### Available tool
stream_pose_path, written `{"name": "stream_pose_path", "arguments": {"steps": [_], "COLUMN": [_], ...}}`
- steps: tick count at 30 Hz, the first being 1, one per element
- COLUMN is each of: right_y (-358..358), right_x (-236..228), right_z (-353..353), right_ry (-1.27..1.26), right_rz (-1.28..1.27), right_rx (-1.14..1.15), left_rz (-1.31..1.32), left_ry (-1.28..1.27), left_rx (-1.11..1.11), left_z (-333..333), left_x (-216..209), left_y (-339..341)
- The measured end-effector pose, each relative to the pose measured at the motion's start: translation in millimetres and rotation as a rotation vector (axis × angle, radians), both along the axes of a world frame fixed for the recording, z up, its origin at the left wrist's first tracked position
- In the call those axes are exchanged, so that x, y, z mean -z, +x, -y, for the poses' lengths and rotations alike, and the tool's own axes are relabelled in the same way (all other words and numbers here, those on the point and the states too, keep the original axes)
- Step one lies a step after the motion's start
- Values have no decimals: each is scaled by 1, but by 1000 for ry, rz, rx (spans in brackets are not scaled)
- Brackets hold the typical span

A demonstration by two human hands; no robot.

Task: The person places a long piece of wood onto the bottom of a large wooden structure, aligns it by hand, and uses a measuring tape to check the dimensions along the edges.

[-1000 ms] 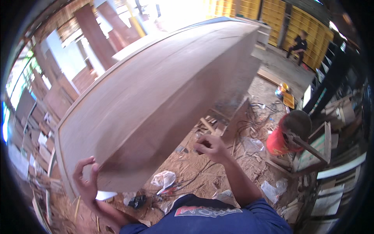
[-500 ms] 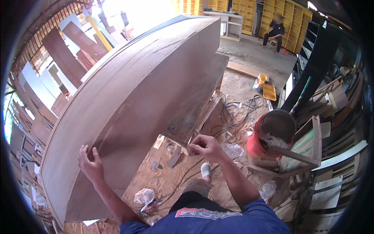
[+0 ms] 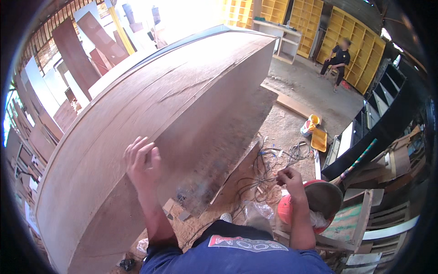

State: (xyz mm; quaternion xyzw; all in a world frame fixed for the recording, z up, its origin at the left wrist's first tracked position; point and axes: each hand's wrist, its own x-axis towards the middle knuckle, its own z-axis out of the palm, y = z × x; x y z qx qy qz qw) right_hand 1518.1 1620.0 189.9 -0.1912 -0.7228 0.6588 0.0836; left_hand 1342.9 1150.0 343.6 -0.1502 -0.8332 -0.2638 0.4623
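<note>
In the head view, a large wooden hull-like form (image 3: pixel 114 114) fills the left and centre, its long edge running away from the wearer; a mottled panel (image 3: pixel 223 150) juts out along its lower right side, above the sandy floor; the left hand (image 3: pixel 142 160) is raised at the near part of that long edge, fingers loosely bent and a little apart, thumb away from them, nothing visible in the grasp; its upright wrist seems to suit the height of the edge, though I cannot tell whether the skin touches the wood.

The right hand (image 3: pixel 291 180) hangs out to the other side, between the form and a red bucket (image 3: pixel 285 211), its forearm crossing in front of the bucket; the fingers curl in towards the thumb, and whether they pinch something small I cannot tell; the arm is probably held out there to stay clear of the wood.

Cables (image 3: pixel 262 171) lie tangled beyond the bucket; a yellow tray (image 3: pixel 319 139) sits just beside a paint pot (image 3: pixel 309 127), presumably to keep the two together; boards (image 3: pixel 75 48) lean at the far left, likely propped upright to save floor space.
</note>
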Motion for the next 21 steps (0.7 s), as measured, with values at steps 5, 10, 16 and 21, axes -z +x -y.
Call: {"name": "stream_pose_path", "arguments": {"steps": [5,10,16,21], "right_y": [-83,-181,-318,-408], "right_x": [-11,-2,-34,-81], "right_z": [-44,-120,-240,-355], "right_ry": [-33,-40,-79,-31], "right_rz": [-8,-73,-210,-277], "right_rx": [5,-166,-272,-338], "left_rz": [71,113,-11,1], "left_ry": [-65,-81,-52,-46], "left_rx": [65,56,-46,-81], "left_z": [-78,-164,-291,-393], "left_x": [-10,-7,-6,-3], "left_y": [-65,-122,-208,-275]}}
